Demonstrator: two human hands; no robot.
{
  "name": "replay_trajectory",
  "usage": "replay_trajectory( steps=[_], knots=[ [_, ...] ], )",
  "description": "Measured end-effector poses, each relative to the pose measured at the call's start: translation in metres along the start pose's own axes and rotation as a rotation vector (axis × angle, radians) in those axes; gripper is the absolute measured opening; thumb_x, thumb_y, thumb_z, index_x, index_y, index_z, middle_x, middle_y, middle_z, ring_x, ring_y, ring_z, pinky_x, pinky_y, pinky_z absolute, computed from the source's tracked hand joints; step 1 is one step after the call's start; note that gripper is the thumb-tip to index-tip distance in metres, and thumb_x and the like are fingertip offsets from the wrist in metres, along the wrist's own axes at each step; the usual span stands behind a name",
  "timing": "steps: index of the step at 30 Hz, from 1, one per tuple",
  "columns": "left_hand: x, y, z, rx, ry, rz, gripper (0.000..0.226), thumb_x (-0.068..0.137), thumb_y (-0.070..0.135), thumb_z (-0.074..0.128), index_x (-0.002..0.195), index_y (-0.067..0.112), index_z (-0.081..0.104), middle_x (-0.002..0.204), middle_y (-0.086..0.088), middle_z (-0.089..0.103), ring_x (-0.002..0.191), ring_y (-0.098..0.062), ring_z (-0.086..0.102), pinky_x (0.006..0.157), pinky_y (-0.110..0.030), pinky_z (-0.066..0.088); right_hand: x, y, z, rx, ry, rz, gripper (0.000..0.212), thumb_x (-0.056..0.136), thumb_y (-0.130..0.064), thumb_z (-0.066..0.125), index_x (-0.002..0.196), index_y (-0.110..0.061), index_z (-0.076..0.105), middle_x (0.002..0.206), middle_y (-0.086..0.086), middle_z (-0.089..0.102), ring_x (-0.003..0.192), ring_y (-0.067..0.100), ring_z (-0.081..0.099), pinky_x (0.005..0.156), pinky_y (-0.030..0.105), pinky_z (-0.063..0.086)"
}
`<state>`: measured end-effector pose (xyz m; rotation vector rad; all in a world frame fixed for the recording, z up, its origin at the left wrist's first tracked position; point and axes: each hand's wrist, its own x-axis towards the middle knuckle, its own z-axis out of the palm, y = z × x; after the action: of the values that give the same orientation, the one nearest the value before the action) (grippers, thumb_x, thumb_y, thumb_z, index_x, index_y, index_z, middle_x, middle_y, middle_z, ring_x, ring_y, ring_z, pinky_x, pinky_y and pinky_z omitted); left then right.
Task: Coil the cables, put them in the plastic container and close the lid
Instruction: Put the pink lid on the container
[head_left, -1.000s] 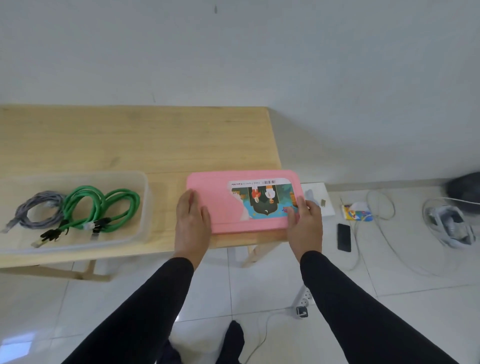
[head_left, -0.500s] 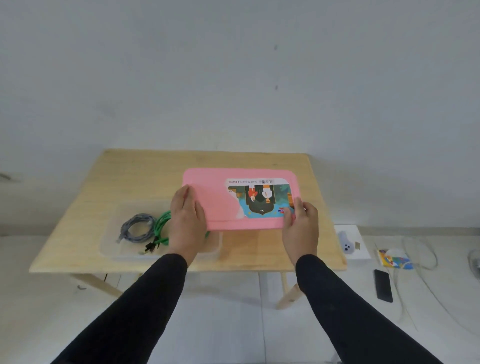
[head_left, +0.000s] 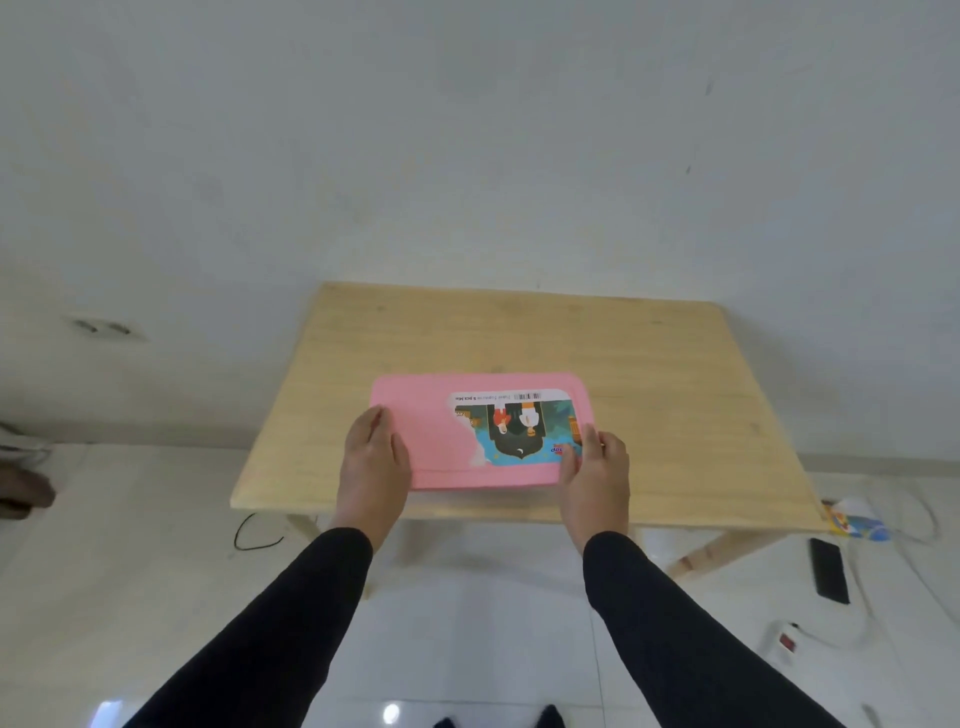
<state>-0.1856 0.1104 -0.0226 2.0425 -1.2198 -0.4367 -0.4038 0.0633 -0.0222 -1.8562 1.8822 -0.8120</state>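
A pink lid (head_left: 436, 441) with a colourful picture label lies flat near the front of the wooden table (head_left: 649, 374). My left hand (head_left: 371, 460) grips its left end with the fingers resting on top. My right hand (head_left: 597, 470) grips its right end, thumb over the label's corner. The lid covers the spot where the clear plastic container stood, and neither the container nor the coiled grey and green cables inside it can be seen. I cannot tell whether the lid is pressed fully down.
A black phone (head_left: 829, 569), a white power strip (head_left: 787, 642), white cords and a small colourful packet (head_left: 844, 519) lie on the tiled floor at the right. A thin black wire (head_left: 254, 535) loops on the floor by the table's left leg. A white wall stands behind.
Both hands carried the pink lid leftwards from the table's right end and brought it over the container, so the container and cables are now hidden. The view pulled back and up.
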Motion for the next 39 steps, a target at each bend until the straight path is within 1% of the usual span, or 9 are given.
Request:
replay_trajectory(
  steps=[4, 7, 13, 18, 20, 22, 27, 34, 39],
  knots=[
    [-0.002, -0.007, 0.009, 0.037, -0.045, 0.021, 0.043, 0.098, 0.010, 0.035, 0.139, -0.003, 0.032, 0.146, -0.014, 0.032, 0.134, -0.019, 0.031, 0.100, -0.004, 0.010, 0.002, 0.003, 0.002, -0.053, -0.008, 0.024, 0.039, 0.094, -0.018, 0.044, 0.131, -0.005, 0.043, 0.127, 0.018, 0.044, 0.119, 0.029, 0.039, 0.094, 0.031, 0.039],
    [-0.001, -0.006, 0.010, 0.024, -0.060, 0.035, 0.043, 0.098, 0.010, 0.035, 0.139, -0.003, 0.030, 0.146, -0.013, 0.031, 0.134, -0.018, 0.030, 0.099, -0.004, 0.010, 0.001, 0.007, 0.004, -0.070, -0.027, 0.032, 0.040, 0.095, -0.018, 0.044, 0.132, -0.004, 0.042, 0.127, 0.020, 0.044, 0.121, 0.031, 0.040, 0.095, 0.032, 0.039],
    [0.012, -0.010, 0.013, 0.081, -0.026, 0.076, 0.042, 0.098, 0.011, 0.036, 0.138, -0.003, 0.035, 0.146, -0.014, 0.035, 0.134, -0.021, 0.033, 0.104, -0.013, 0.016, 0.007, 0.007, 0.007, -0.089, -0.034, 0.037, 0.040, 0.095, -0.019, 0.043, 0.132, -0.004, 0.041, 0.122, 0.018, 0.045, 0.114, 0.030, 0.044, 0.092, 0.034, 0.042],
    [0.011, -0.015, 0.014, 0.023, -0.013, 0.097, 0.042, 0.097, 0.013, 0.037, 0.138, 0.001, 0.037, 0.148, -0.012, 0.034, 0.136, -0.021, 0.033, 0.108, -0.019, 0.018, 0.009, 0.009, 0.008, -0.010, -0.049, 0.057, 0.041, 0.095, -0.019, 0.043, 0.135, -0.008, 0.040, 0.123, 0.016, 0.043, 0.107, 0.028, 0.050, 0.090, 0.027, 0.039],
    [0.007, -0.018, 0.015, -0.035, 0.007, 0.080, 0.042, 0.097, 0.013, 0.038, 0.139, 0.007, 0.039, 0.151, -0.011, 0.030, 0.137, -0.022, 0.030, 0.108, -0.019, 0.018, 0.009, 0.010, 0.008, 0.079, -0.069, 0.094, 0.043, 0.095, -0.018, 0.043, 0.138, -0.013, 0.039, 0.122, 0.016, 0.045, 0.100, 0.025, 0.051, 0.085, 0.021, 0.033],
    [0.003, -0.020, 0.017, -0.091, 0.014, 0.038, 0.042, 0.098, 0.016, 0.037, 0.140, 0.014, 0.038, 0.153, -0.012, 0.023, 0.140, -0.023, 0.025, 0.107, -0.020, 0.017, 0.008, 0.013, 0.009, 0.154, -0.083, 0.121, 0.043, 0.096, -0.020, 0.042, 0.139, -0.021, 0.038, 0.115, 0.016, 0.051, 0.100, 0.025, 0.051, 0.083, 0.021, 0.032],
    [0.002, -0.019, 0.020, -0.210, 0.007, 0.002, 0.042, 0.098, 0.016, 0.035, 0.140, 0.015, 0.038, 0.139, -0.009, 0.041, 0.125, -0.020, 0.043, 0.099, -0.020, 0.029, 0.007, 0.012, 0.015, 0.227, -0.051, 0.169, 0.042, 0.097, -0.020, 0.038, 0.138, -0.025, 0.038, 0.104, 0.017, 0.055, 0.103, 0.030, 0.051, 0.085, 0.028, 0.035],
    [0.029, -0.012, 0.021, -0.217, 0.037, -0.004, 0.041, 0.099, 0.017, 0.034, 0.140, 0.013, 0.038, 0.136, -0.012, 0.044, 0.121, -0.025, 0.046, 0.104, -0.031, 0.036, 0.035, 0.000, 0.018, 0.252, -0.029, 0.159, 0.040, 0.097, -0.020, 0.038, 0.137, -0.024, 0.040, 0.101, 0.016, 0.053, 0.098, 0.027, 0.050, 0.082, 0.026, 0.034],
    [0.070, 0.006, 0.037, -0.236, 0.045, 0.003, 0.041, 0.099, 0.016, 0.035, 0.139, 0.011, 0.039, 0.134, -0.011, 0.046, 0.120, -0.024, 0.047, 0.105, -0.031, 0.036, 0.082, -0.002, 0.019, 0.256, -0.029, 0.163, 0.041, 0.097, -0.022, 0.037, 0.137, -0.025, 0.039, 0.097, 0.011, 0.050, 0.099, 0.027, 0.051, 0.088, 0.030, 0.038]
  ],
)
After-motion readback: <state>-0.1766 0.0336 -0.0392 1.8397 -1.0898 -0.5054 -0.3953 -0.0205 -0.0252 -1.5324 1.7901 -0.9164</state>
